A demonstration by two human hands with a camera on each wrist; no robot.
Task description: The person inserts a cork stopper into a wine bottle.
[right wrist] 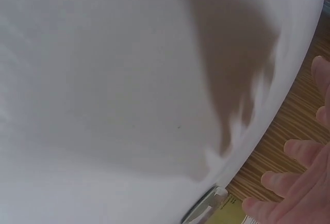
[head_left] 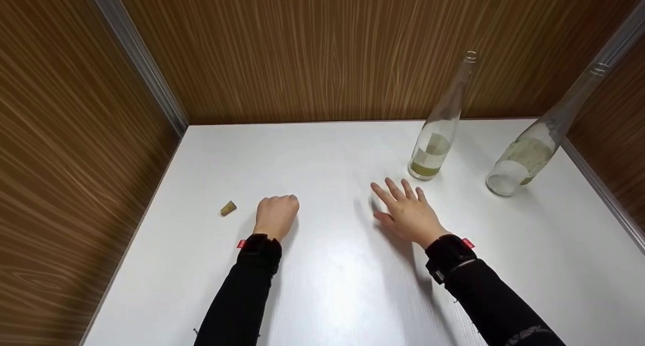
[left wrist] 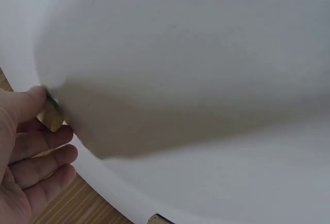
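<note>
White tabletop (head_left: 332, 149), smooth, boxed in on three sides by wood-grain panels (head_left: 312, 49) with grey metal strips in the back corners.

Two clear glass bottles stand toward the back right corner, both uncapped. The nearer-centre bottle (head_left: 437, 134) has a thin layer of yellow-green liquid at the bottom and a pale label on its body. The second bottle (head_left: 534, 149) stands closer to the right edge, with a worn label; whether it holds any liquid cannot be told.

A small cork (head_left: 228, 208) lies on its side near the left edge, about midway from front to back. It lies just beside the left hand, apart from it in the head view.

Left hand (head_left: 275, 215): rests on the tabletop with fingers curled under into a loose fist, holding nothing. In the left wrist view the cork (left wrist: 50, 116) shows past the fingers (left wrist: 44, 141).

Right hand (head_left: 407, 212): flat, fingers straight and spread, palm down over the tabletop, fingertips near the base of the nearer-centre bottle without touching it.

Both forearms in black sleeves (head_left: 242, 305) with black wrist straps.
</note>
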